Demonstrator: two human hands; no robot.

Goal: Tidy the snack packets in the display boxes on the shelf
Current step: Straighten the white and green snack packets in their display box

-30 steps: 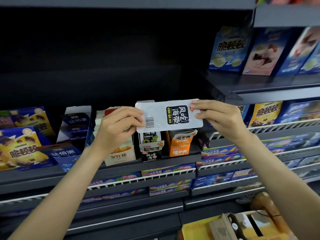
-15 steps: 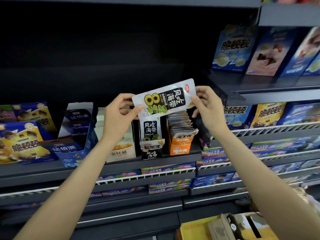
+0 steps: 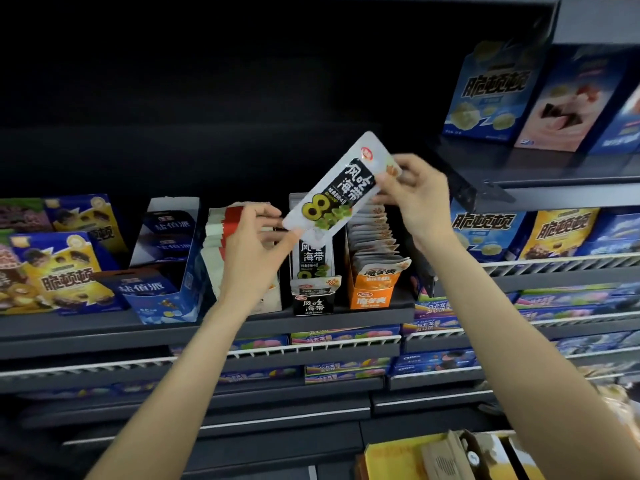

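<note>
Glossy plastic packet (image 3: 341,188), matt shelf (image 3: 104,327)

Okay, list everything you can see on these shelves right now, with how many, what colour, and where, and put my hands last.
held snack packet: one, white and black, tilted in the air above the black display box.
black display box: one, middle shelf, centre, packets standing in it.
orange display box: one, right of the black one, full of packets.
white display box: one, left of the black one, red and white packets.
blue display box: one, farther left.
yellow and blue snack boxes: several, far left.
blue boxes: several, upper right shelf.
left hand: pinches the packet's lower end.
right hand: pinches its upper end.
</note>
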